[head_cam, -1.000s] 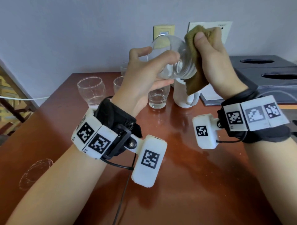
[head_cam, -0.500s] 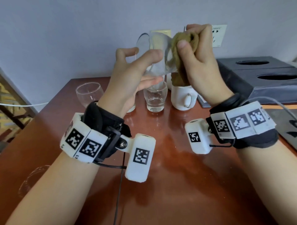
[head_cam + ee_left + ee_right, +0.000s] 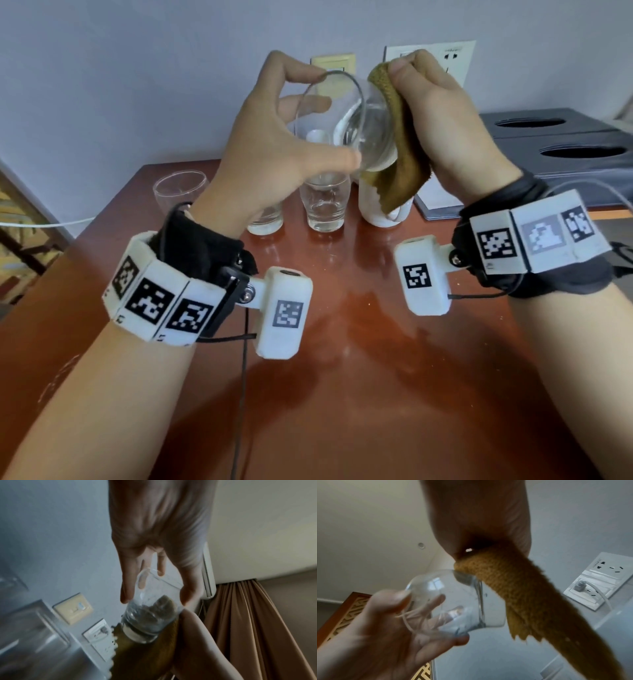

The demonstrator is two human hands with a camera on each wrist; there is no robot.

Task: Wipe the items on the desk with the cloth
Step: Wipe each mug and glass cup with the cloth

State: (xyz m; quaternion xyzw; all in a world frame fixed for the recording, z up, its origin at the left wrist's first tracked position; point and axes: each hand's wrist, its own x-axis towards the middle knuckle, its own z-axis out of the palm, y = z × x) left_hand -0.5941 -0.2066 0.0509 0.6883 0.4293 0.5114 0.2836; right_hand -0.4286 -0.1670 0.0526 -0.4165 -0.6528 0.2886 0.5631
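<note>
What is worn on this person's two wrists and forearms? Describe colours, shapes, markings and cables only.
The forearms are bare, with no sleeves. Each wrist carries a black fabric wrap under a white segmented band printed with black square code markers. A white boxy camera unit, also marked, sticks out from each band, and thin black cables trail off them.

Right hand's fingers: hidden behind the cloth (image 3: pixel 399 144) in the head view.
Glass base: the held glass (image 3: pixel 356 126) has its bottom covered by the cloth.
White mug (image 3: pixel 378 210): upper part hidden by cloth and glass.
Glasses on the counter (image 3: pixel 342 342): two partly hidden behind the left hand (image 3: pixel 274 147).
Left wrist view: grey boxes (image 3: pixel 34 635) smeared by blur.
Forearms: cut by the lower edge.
</note>
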